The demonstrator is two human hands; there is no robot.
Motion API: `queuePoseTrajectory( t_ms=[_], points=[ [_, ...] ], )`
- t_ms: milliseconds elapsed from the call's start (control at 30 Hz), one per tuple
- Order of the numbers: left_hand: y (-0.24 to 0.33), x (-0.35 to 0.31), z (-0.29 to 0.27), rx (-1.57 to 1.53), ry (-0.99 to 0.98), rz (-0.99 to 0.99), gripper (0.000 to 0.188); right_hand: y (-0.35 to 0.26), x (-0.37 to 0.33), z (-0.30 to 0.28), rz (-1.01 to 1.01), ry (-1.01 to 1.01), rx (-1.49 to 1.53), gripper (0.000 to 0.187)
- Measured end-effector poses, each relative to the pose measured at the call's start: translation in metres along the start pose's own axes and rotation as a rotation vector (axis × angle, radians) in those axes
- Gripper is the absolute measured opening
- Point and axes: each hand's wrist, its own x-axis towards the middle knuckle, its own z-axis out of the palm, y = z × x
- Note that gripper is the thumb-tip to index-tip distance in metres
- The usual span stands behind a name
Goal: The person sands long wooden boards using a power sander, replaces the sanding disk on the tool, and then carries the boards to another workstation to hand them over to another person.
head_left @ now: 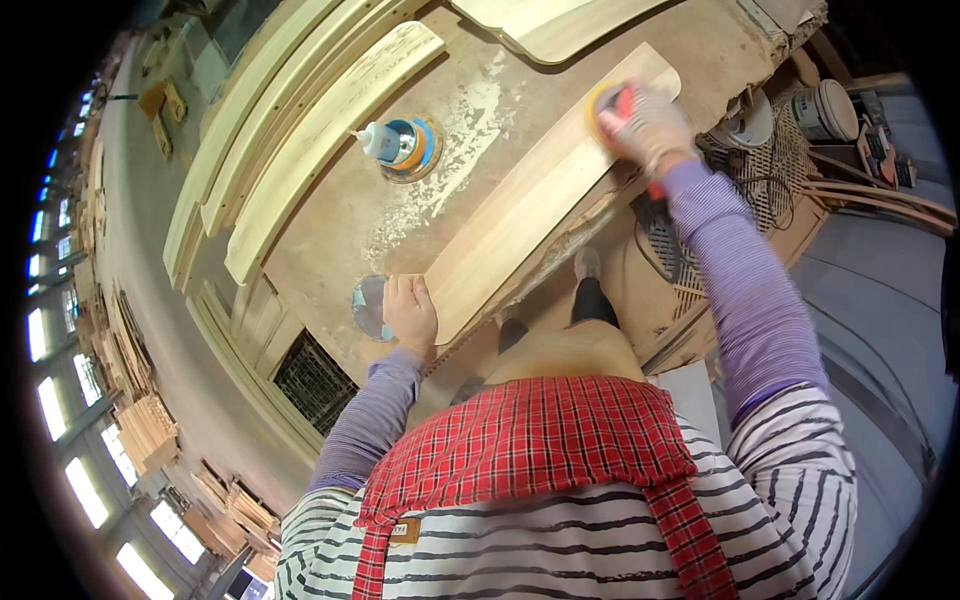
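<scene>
A long pale wooden board with rounded corners lies slantwise along the front edge of the worktable. My left hand grips its near left end, fingers together and thumb on the wood. Toward the far right end, my right hand, in a light glove, is closed around a red sander. The sander's yellow pad sits on the board's face, slightly blurred. Beside my left hand lies a round grey-blue disc, partly covered by the hand.
A white-capped glue bottle leans in a tape roll mid-table. Several curved wooden rails lie at left, and a shaped panel at the back. White buckets and a cable are off the right edge.
</scene>
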Motion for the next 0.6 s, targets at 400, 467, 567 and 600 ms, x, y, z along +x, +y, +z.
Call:
queuePoseTrajectory(
  t_ms=[400, 467, 567, 600],
  points=[
    [-0.009, 0.000, 0.001, 0.005, 0.010, 0.019, 0.016, -0.092, -0.138, 0.064, -0.405, -0.174, 0.071, 0.032],
    [-0.006, -0.001, -0.001, -0.007, 0.008, 0.015, 0.015, -0.051, -0.085, 0.059, -0.309, -0.194, 0.078, 0.031],
    [-0.009, -0.002, 0.000, 0.001, 0.014, 0.017, 0.012, -0.010, -0.038, 0.016, -0.047, -0.054, 0.000, 0.057],
    [-0.007, -0.001, 0.000, -0.008, 0.008, 0.018, 0.012, 0.011, -0.023, 0.012, -0.017, 0.010, -0.040, 0.055]
  ],
)
